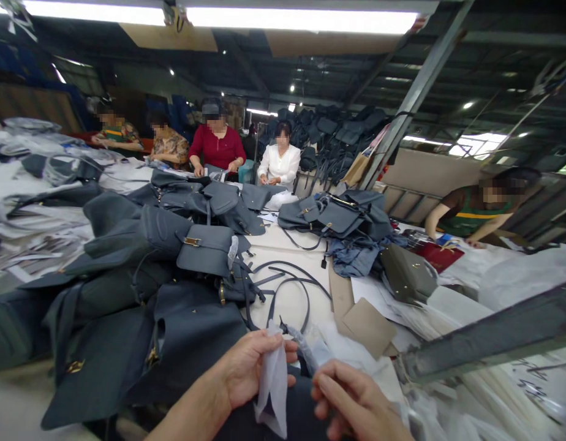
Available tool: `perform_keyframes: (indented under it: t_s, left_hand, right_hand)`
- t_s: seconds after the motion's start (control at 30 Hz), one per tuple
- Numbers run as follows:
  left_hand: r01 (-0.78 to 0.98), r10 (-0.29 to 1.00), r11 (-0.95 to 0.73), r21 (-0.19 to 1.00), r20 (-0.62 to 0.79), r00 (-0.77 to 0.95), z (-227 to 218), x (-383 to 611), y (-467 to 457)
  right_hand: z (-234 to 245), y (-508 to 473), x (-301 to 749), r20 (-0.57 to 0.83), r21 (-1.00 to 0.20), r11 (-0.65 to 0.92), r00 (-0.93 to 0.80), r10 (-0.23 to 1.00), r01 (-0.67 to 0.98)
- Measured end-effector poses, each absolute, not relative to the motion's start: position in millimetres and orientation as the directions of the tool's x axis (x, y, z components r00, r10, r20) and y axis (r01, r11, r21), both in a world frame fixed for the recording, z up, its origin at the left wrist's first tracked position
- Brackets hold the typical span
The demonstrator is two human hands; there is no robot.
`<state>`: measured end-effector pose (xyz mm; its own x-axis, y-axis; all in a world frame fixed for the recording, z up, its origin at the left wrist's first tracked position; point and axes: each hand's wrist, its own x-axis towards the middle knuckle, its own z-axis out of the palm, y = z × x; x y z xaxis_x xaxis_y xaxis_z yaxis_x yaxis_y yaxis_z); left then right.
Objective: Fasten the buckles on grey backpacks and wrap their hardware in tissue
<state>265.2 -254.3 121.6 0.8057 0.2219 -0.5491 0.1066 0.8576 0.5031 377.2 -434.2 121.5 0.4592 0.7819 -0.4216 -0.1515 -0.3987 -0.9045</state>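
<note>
My left hand (250, 366) pinches a thin white sheet of wrapping paper (272, 384) that hangs down from its fingers. My right hand (354, 401) is just beside it with fingers curled, touching a dark strap end wrapped in clear film (305, 350). Below both hands lies a dark grey-blue bag (191, 343). Thin dark straps (283, 285) loop over the white table just beyond.
A large heap of grey-blue handbags (140, 263) fills the left. More bags (338, 214) and an olive bag (407, 272) lie farther on, with tan cardboard pieces (366, 324). Several people work along the table's far side and right. A metal bar (489, 337) crosses at right.
</note>
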Motion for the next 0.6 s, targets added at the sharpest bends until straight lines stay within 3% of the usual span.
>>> perform_keyframes:
  t_s: [0.2, 0.33, 0.47, 0.6]
  left_hand:
    - [0.087, 0.236, 0.853, 0.515, -0.529, 0.815, 120, 266, -263]
    - [0.003, 0.214, 0.906, 0.424, -0.464, 0.859, 127, 255, -264]
    - [0.092, 0.148, 0.865, 0.494, -0.426, 0.893, 125, 230, -268]
    - [0.102, 0.222, 0.822, 0.56, -0.48, 0.849, 113, 216, -277]
  right_hand:
    - [122, -371, 345, -0.278, -0.96, -0.236, 0.393, 0.876, -0.153]
    - [117, -369, 343, -0.303, -0.951, -0.234, 0.442, 0.844, -0.204]
    - [112, -376, 347, -0.333, -0.933, -0.213, 0.468, 0.819, -0.29]
    - [106, -375, 340, -0.261, -0.965, -0.228, 0.515, 0.817, -0.129]
